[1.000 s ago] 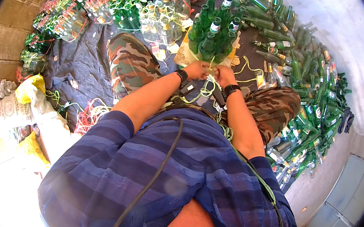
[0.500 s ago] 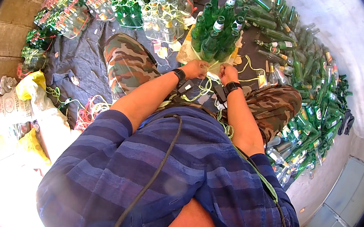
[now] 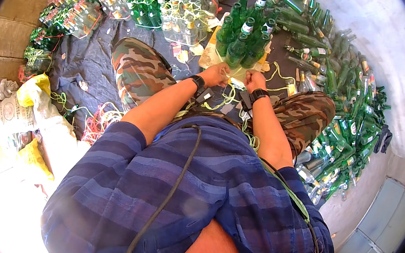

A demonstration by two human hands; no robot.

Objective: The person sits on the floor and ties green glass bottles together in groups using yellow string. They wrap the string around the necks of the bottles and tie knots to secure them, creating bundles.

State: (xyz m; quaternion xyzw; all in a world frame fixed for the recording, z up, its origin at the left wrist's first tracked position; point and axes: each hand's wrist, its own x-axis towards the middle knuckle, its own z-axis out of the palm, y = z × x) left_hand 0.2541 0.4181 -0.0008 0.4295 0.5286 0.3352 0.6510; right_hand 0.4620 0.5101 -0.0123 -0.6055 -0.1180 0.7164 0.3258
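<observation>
A cluster of several green glass bottles (image 3: 236,48) stands upright on a flat tan board (image 3: 210,52) between my knees. Just in front of its near edge, my left hand (image 3: 216,74) is closed, fingers pinched on a thin pale yellow-green string (image 3: 238,73). Facing it a short way to the right, my right hand (image 3: 254,80) is closed on the same string. The string runs between both hands at the base of the nearest bottles. Loose yellow-green cord (image 3: 228,97) hangs below my hands toward my lap.
Tied bundles of bottles (image 3: 184,22) stand at the far left on a dark sheet (image 3: 87,61). Loose bottles lie in a big heap (image 3: 350,103) along the right wall. Pink cord (image 3: 100,127) lies left of my knee, near white and yellow sacks (image 3: 41,95).
Both hands stay close together at the string, with only slight finger movement. The view has shifted a little; the bottles stand as before.
</observation>
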